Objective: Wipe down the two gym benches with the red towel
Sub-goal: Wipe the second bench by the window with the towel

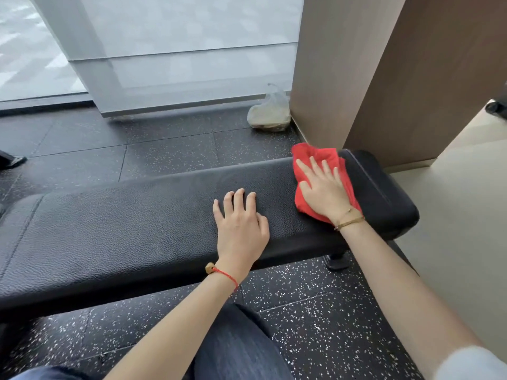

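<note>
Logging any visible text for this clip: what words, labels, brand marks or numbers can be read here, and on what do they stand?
None can be read.
The black bench shows plain textured padding, no logo or label.
The red towel under the right hand shows no tag or print.
The plastic bag on the floor by the pillar shows no legible print.
The left hand rests on bare padding.

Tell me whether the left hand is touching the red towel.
Apart. The head view shows the left hand resting on bare black padding of the bench, with a strip of padding between it and the red towel under the right hand.
</note>
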{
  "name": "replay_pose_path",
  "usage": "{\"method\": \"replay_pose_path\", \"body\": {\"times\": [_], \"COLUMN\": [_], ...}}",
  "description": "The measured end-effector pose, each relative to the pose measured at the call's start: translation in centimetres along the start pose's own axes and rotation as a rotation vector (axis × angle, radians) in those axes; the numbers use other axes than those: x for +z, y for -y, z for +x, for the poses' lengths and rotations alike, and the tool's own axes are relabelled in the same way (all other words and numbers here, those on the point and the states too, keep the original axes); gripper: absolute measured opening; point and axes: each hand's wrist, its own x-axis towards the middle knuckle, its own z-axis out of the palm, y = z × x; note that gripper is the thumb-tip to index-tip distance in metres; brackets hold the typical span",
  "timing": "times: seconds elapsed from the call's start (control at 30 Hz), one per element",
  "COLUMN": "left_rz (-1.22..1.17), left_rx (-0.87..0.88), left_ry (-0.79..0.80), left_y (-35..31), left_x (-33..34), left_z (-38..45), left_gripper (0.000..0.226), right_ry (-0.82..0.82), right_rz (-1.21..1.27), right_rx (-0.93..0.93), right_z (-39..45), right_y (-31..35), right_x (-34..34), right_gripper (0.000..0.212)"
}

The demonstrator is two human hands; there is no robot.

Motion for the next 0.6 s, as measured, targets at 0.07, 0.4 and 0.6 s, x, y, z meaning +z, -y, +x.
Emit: {"method": "replay_pose_path", "body": {"times": [0.07,0.4,0.6], "left_rz": [-0.004,0.020,0.014], "left_rx": [-0.005,0.009,0.002], "left_ry": [-0.015,-0.020,-0.030], "left_y": [0.0,0.2,0.0], "left_x": [0.0,0.4,0.3], "left_z": [0.1,-0.1,0.0], "left_gripper": [0.048,0.050,0.049], "right_ry": [-0.001,-0.077,-0.036], "right_rz": [-0.001,-0.045,0.005], "right_rx": [-0.181,0.194,0.205], "right_z": [-2.6,-1.7,0.3], "right_y": [1.6,-7.3,-7.5], "right_x": [0.9,-0.6,-1.1], "right_gripper": [0.060,0.056,0.056]}}
